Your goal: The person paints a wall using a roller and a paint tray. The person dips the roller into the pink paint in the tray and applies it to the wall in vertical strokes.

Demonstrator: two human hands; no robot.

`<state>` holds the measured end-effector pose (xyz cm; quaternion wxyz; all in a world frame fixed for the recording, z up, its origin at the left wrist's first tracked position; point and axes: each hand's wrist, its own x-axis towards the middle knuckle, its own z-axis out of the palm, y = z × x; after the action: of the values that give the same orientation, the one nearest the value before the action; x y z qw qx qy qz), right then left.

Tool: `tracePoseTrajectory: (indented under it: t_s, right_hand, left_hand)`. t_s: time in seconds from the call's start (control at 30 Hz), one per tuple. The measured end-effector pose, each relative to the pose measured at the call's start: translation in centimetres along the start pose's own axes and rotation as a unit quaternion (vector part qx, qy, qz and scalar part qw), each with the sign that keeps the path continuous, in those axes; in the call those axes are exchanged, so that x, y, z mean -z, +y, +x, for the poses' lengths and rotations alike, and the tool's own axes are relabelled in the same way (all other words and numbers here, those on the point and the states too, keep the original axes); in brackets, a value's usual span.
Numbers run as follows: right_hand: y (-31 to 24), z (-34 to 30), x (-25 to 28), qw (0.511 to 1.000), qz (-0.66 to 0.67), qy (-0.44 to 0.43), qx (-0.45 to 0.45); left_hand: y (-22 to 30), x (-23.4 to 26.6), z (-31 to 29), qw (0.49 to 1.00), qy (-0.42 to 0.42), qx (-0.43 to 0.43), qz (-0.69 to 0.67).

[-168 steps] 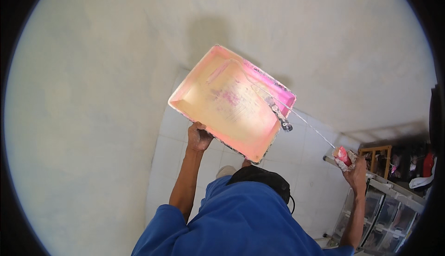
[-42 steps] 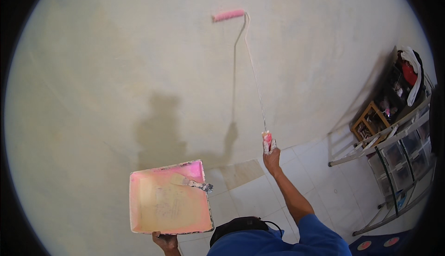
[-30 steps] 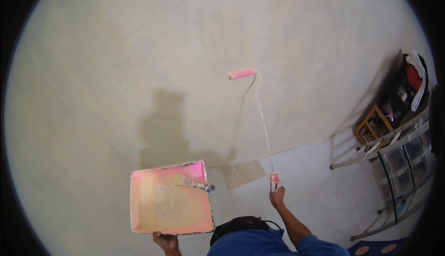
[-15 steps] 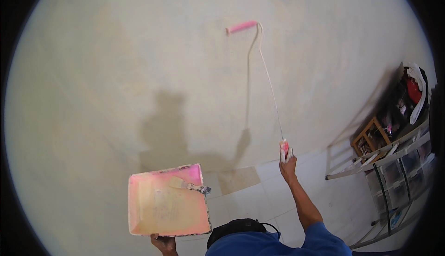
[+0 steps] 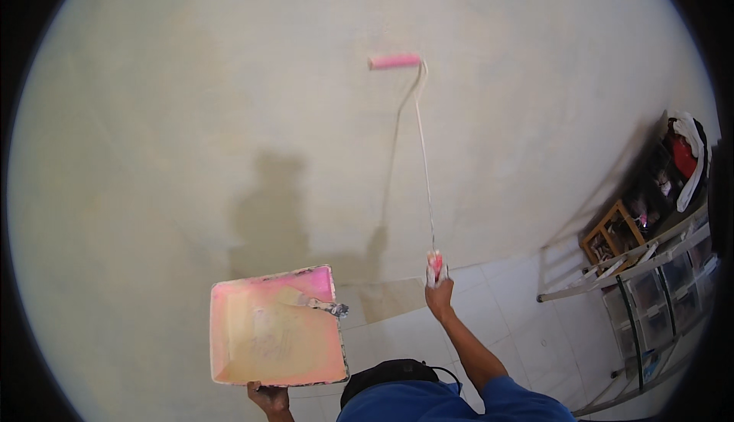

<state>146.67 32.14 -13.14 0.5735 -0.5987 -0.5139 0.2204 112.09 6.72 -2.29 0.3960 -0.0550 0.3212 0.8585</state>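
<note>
My right hand (image 5: 438,290) is closed round the pink, paint-smeared handle of a paint roller (image 5: 396,61). Its long thin frame reaches up from the hand, and the pink sleeve lies level against the pale wall (image 5: 176,101). At the lower left, my left hand (image 5: 268,397) grips the near edge of a paint tray (image 5: 284,338); the fingers under the tray are hidden. Cream paint covers most of the tray, with pink showing along its edges and far corner. A paint-covered brush (image 5: 325,306) lies across the tray's right side, its handle end sticking out past the rim.
On the right, a metal ladder (image 5: 627,269) leans near clear plastic drawers (image 5: 659,319). Beyond it are a wooden frame (image 5: 614,231) and a heap with a red item (image 5: 683,156) and white cloth. White floor tiles (image 5: 489,300) meet the wall's foot. My shadow falls on the wall.
The roller has come down the wall and slightly left, its sleeve now closer to level. My right hand has moved down and left with it. The tray has barely shifted.
</note>
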Motion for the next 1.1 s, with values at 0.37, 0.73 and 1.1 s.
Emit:
tracePoseTrajectory:
  t_s: [0.37, 0.73, 1.1]
  right_hand:
    - [1.3, -5.3, 1.3, 0.999, -0.026, -0.013, -0.023]
    - [-6.4, 6.1, -2.2, 0.997, 0.060, 0.007, 0.047]
    - [-4.2, 1.6, -3.1, 0.992, 0.009, 0.053, 0.113]
  left_hand:
    - [0.8, 0.6, 0.9, 0.999, -0.012, 0.013, 0.036]
    - [1.2, 0.7, 1.2, 0.999, -0.026, 0.013, 0.037]
    - [0.8, -2.7, -0.4, 0.998, 0.057, 0.005, 0.034]
